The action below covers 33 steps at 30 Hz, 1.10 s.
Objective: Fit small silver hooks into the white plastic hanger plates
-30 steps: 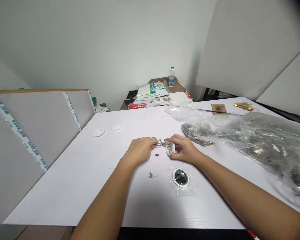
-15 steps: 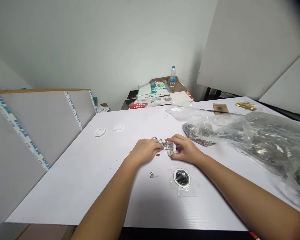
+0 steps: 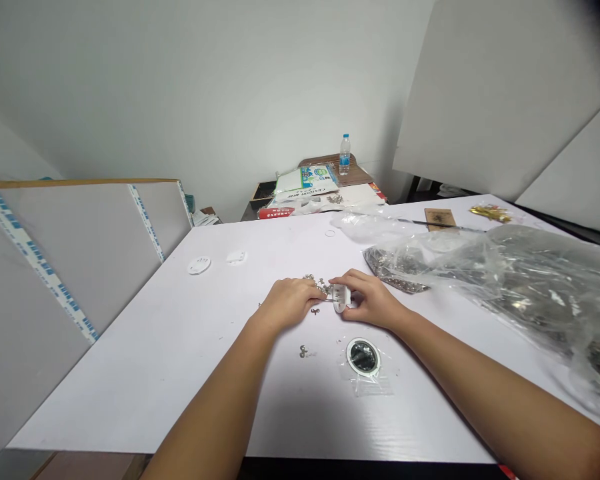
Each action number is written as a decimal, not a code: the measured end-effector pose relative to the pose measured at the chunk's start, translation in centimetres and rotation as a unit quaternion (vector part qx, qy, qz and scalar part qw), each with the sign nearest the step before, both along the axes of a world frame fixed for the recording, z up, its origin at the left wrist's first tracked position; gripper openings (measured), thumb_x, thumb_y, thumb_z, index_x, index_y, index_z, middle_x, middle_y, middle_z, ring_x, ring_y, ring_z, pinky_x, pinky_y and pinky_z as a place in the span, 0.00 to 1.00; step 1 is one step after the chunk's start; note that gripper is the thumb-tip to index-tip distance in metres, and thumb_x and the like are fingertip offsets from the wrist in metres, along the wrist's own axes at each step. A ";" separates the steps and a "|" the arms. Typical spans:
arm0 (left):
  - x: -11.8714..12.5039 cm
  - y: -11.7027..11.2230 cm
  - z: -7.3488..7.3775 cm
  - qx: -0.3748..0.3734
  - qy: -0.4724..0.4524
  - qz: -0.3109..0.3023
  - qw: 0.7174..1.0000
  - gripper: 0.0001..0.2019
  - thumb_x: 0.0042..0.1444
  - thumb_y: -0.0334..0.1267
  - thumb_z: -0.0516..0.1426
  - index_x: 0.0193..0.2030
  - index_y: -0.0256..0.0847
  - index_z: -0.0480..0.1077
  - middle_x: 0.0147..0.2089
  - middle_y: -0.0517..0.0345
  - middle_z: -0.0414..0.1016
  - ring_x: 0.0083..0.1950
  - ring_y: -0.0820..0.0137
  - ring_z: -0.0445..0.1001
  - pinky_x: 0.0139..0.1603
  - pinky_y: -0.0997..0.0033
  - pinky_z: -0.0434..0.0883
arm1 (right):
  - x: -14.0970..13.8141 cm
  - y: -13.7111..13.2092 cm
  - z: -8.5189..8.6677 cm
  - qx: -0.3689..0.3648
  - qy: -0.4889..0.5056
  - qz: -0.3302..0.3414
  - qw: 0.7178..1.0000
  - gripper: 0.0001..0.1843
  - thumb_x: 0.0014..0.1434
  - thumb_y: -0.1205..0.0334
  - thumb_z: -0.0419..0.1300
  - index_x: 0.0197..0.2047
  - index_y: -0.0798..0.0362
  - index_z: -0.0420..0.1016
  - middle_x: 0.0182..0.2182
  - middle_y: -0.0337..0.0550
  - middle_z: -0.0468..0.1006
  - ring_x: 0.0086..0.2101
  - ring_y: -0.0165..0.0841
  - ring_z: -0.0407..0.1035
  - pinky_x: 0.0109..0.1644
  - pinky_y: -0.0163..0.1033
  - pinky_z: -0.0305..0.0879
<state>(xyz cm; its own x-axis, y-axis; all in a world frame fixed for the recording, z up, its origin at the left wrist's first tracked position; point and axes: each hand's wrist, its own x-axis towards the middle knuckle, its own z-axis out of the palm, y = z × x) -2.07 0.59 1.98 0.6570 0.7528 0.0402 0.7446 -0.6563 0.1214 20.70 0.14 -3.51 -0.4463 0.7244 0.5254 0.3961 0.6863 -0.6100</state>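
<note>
My right hand (image 3: pixel 370 300) is closed round a small white plastic part (image 3: pixel 339 297), held on edge just above the white table (image 3: pixel 180 347). My left hand (image 3: pixel 290 301) is curled with its fingertips pinched at the part's left side, among a little heap of small metal clips (image 3: pixel 317 283); what it pinches is too small to name. One clip (image 3: pixel 315 311) lies just below the fingers and another (image 3: pixel 303 351) nearer me. A round ring-shaped part in a clear bag (image 3: pixel 363 357) lies in front of my right wrist.
Two white discs (image 3: pixel 199 265) (image 3: pixel 236 257) lie at the left of the table. A large crumpled clear bag of metal parts (image 3: pixel 520 280) covers the right side. A water bottle (image 3: pixel 345 154), papers and boxes sit beyond the far edge. Grey panels (image 3: pixel 70 247) lean at the left.
My left hand has slid right, closing the gap to the white part, and its fingertips now meet the part's side. The right hand has hardly moved.
</note>
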 end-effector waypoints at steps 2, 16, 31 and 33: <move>0.1 -0.1 0.1 0.006 0.008 0.001 1.000 0.13 0.65 0.38 0.50 0.46 0.56 0.76 0.43 0.63 0.77 0.42 0.70 0.73 0.36 0.71 0.62 | 0.0 0.0 0.0 0.001 -0.002 0.000 1.000 0.31 0.45 0.71 0.63 0.55 0.47 0.71 0.37 0.42 0.70 0.32 0.31 0.66 0.29 0.33 0.66; 1.3 -0.6 0.6 0.066 0.086 -0.007 0.994 0.10 0.55 0.24 0.52 0.33 0.44 0.69 0.35 0.62 0.73 0.33 0.71 0.69 0.27 0.69 0.52 | 0.0 -0.1 0.4 -0.001 -0.001 -0.002 1.000 0.27 0.44 0.74 0.62 0.49 0.47 0.73 0.38 0.41 0.72 0.34 0.33 0.70 0.35 0.36 0.70; 2.1 -1.0 0.5 0.051 0.105 0.009 0.993 0.13 0.51 0.21 0.53 0.36 0.44 0.68 0.37 0.60 0.73 0.34 0.71 0.71 0.28 0.70 0.57 | -0.1 -0.1 0.5 -0.003 0.003 -0.005 1.000 0.22 0.44 0.74 0.62 0.44 0.48 0.74 0.37 0.41 0.72 0.33 0.32 0.70 0.32 0.35 0.69; 2.2 -1.0 0.4 0.049 0.103 0.012 0.993 0.13 0.51 0.21 0.52 0.37 0.44 0.69 0.38 0.60 0.74 0.35 0.71 0.71 0.29 0.70 0.58 | -0.1 -0.1 0.5 -0.003 0.004 -0.006 1.000 0.22 0.44 0.74 0.62 0.44 0.48 0.74 0.37 0.41 0.72 0.33 0.32 0.69 0.32 0.35 0.69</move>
<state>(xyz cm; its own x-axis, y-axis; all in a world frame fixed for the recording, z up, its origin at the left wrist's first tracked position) 0.12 -0.42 2.42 0.6401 0.7680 -0.0182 0.7633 -0.6385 -0.0986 20.59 0.02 -3.03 -0.4338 0.7333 0.5235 0.3996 0.6774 -0.6177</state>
